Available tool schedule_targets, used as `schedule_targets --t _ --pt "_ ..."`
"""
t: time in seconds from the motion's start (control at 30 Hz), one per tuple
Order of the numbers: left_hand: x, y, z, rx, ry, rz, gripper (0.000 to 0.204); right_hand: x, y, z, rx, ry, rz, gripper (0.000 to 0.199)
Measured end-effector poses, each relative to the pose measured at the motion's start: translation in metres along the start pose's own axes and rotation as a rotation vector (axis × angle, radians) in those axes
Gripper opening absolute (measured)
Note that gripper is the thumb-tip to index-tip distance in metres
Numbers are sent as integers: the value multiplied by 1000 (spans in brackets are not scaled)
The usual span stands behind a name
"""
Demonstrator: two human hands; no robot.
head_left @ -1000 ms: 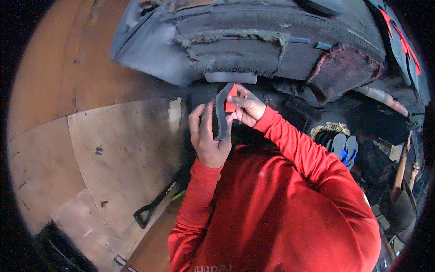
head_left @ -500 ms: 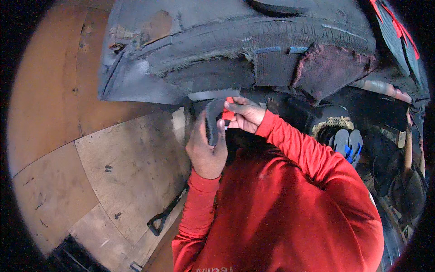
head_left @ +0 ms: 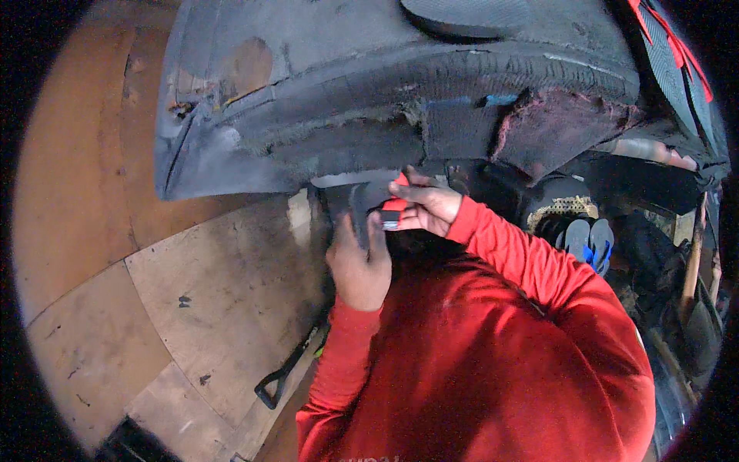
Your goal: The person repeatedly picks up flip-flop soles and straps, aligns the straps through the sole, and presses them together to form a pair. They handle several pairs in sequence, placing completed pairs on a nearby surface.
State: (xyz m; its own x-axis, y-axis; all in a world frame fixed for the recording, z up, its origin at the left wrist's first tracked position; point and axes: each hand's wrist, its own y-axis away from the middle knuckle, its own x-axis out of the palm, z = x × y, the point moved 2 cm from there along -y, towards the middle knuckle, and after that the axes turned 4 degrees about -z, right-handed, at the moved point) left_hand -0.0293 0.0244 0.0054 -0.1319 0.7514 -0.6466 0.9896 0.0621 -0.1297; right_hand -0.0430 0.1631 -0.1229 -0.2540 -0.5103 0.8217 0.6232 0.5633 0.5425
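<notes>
Just in front of my chest, below the edge of a dark bench, my left hand (head_left: 359,269) grips a dark grey flip-flop sole (head_left: 360,202) that is smeared by motion. Its thumb and fingers point up around the sole's lower end. Close on its right, my right hand (head_left: 431,206) pinches a red strap (head_left: 397,203) with a small black and white patch low on it. The strap lies against the sole's right side; whether the two are joined I cannot tell.
Worn dark cloth covers the bench (head_left: 308,85), with another grey sole (head_left: 466,17) on top. Red straps and soles (head_left: 681,54) are at the far right. Grey and blue flip-flops (head_left: 589,242) stand right of my arm. A black-handled tool (head_left: 279,381) is at lower left.
The sole in my left hand has turned or tilted and now blurs. Both hands have moved slightly right and down, and more of the strap shows between them.
</notes>
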Motion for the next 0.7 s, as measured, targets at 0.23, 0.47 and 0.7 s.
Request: schedule_targets --t 0.23,0.47,0.7 --pt "-10 2 -1 31 -148 110 35 9 -11 -10 -44 -1 108 31" --pt "13 -16 -4 -107 -169 275 29 -12 8 2 48 20 -107 34" --pt "-38 9 -28 13 -54 28 38 46 17 12 13 179 53 35"
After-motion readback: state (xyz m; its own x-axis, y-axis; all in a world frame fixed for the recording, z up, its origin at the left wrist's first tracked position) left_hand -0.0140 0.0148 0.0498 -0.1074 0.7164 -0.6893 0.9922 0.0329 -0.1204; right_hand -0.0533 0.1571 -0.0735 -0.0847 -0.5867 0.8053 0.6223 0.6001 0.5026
